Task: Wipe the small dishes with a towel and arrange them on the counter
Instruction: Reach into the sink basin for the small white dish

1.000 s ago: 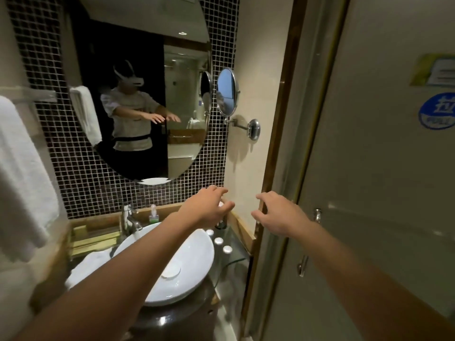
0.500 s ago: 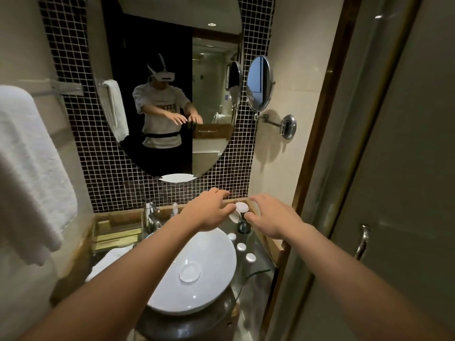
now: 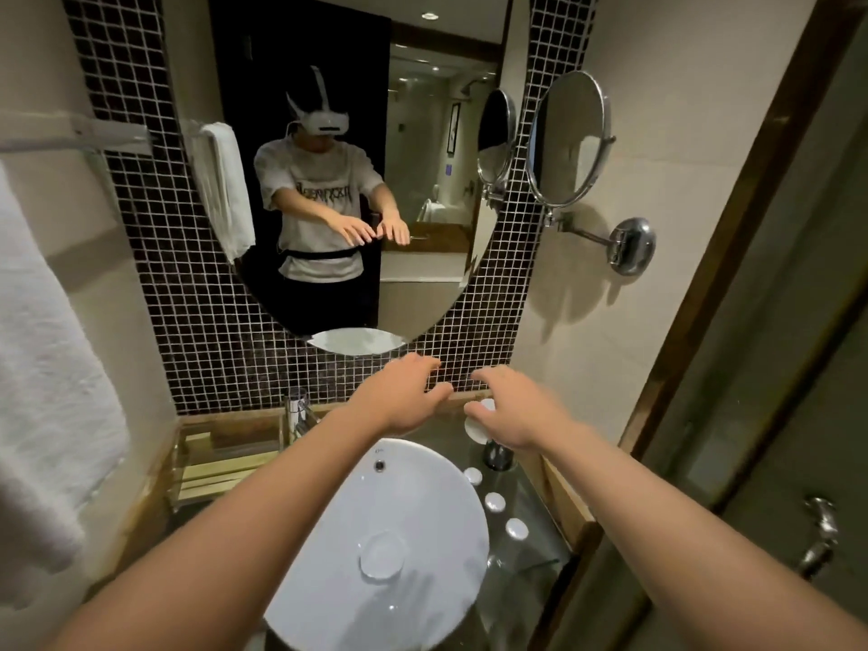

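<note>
It was a bathroom, likely a hotel's: a white vessel basin (image 3: 385, 533) sat on a glass worktop (image 3: 530, 556) below an oval wall mirror (image 3: 422, 180), with mosaic tile (image 3: 188, 345), a swing-arm shaving mirror (image 3: 568, 138) and a hung white towel (image 3: 42, 368).

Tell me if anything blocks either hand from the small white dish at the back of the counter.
Nothing visible does. The right hand is already at the small white dish, partly covering it. The left hand hovers just left of it, above the basin's far rim, with only open air between.
</note>
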The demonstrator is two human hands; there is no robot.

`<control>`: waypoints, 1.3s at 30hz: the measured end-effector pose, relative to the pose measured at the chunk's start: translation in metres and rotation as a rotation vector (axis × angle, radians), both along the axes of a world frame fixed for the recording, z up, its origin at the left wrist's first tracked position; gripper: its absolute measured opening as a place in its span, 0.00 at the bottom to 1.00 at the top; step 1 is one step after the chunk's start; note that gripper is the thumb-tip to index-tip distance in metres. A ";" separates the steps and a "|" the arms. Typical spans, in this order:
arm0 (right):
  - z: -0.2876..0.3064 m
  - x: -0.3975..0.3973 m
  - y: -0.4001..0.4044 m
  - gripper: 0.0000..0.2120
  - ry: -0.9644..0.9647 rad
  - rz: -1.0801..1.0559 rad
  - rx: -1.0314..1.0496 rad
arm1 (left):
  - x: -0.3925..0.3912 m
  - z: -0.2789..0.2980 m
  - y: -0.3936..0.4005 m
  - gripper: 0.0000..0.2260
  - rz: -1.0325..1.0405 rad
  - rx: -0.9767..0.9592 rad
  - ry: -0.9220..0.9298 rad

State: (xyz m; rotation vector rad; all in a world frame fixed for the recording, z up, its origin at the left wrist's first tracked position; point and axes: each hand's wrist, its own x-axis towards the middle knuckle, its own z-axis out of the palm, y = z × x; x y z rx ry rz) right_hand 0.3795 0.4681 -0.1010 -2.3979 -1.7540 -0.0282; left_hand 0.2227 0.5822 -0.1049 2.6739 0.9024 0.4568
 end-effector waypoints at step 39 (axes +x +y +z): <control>-0.216 0.006 0.189 0.25 0.186 0.275 -0.398 | -0.015 -0.204 0.133 0.24 0.282 -0.328 0.225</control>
